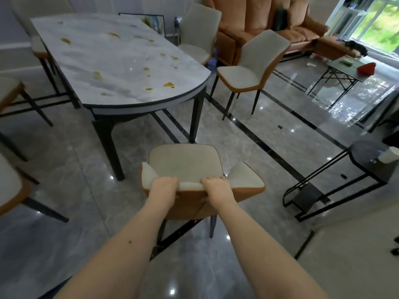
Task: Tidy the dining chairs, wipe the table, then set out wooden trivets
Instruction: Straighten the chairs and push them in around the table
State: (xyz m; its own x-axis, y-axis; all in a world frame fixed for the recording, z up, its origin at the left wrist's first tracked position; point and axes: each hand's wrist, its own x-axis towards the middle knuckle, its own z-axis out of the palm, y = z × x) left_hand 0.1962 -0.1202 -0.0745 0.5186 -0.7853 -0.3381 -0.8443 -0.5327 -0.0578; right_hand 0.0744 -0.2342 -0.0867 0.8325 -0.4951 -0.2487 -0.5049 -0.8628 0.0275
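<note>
The left hand and right hand both grip the top edge of a chair's backrest, fingers curled over the white padded front and the thumbs hidden behind the orange shell. This near chair stands on the grey floor facing the table, its seat just short of the table's rounded end and not yet tucked under. The marble-patterned tabletop carries scattered yellow stains, most of them toward the right side and the near end. A second chair stands apart from the table on its right, turned at an angle, and a third sits closer to the table's far right edge. Parts of more chairs show along the left side of the view. An orange sofa lines the far wall, with a small folding table near the window, and a black metal side stand is at the right.
</note>
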